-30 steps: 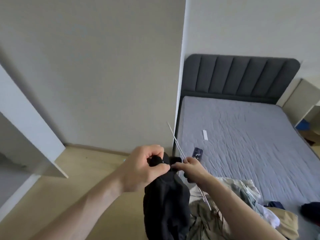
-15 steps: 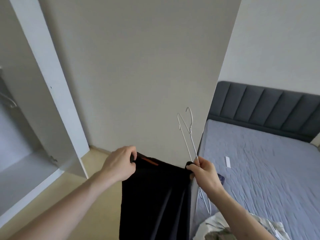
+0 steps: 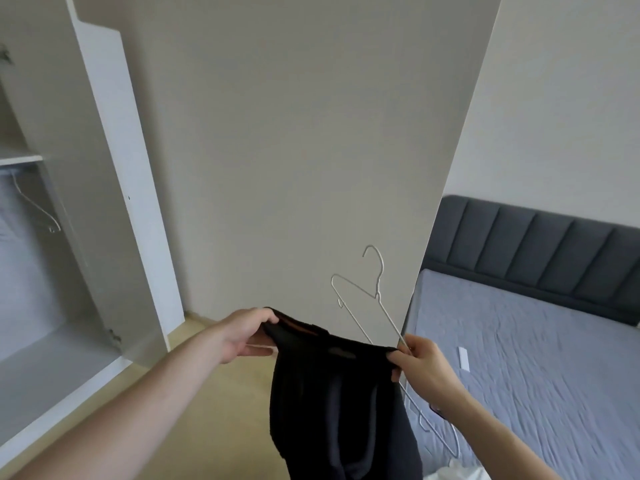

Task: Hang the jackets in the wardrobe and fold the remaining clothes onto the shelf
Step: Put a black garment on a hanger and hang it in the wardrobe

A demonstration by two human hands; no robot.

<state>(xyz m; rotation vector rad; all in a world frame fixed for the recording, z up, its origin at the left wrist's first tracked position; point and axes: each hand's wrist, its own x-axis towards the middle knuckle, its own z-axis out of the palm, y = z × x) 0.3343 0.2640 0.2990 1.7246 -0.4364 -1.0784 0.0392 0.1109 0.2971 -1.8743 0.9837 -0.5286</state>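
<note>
Plainly the black jacket [image 3: 332, 393] is soft and limp: held up in the air in front of the open wardrobe [image 3: 52, 271], it sags from its top edge in loose folds and drops out of view at the bottom, touching nothing else. It looks light enough for fingertips, but it will not keep any shape by itself, so the sensible places to hold it are the two ends of the collar or shoulder line, where it is held now.

The left hand [image 3: 247, 336] is curled round the left end of that edge, thumb on top, fingers under the cloth. The right hand [image 3: 420, 367] pinches the right end and, in the same grip, holds the wire hanger [image 3: 375, 296] by one arm, so the hook sticks up and left, and the other end pokes out below the wrist. The hanger is thin, stiff and probably slick, so it could twist in that shared grip.

Both forearms reach forward and slightly inward, hands level, the edge stretched between them. The bed [image 3: 519, 358] lies to the right.
</note>
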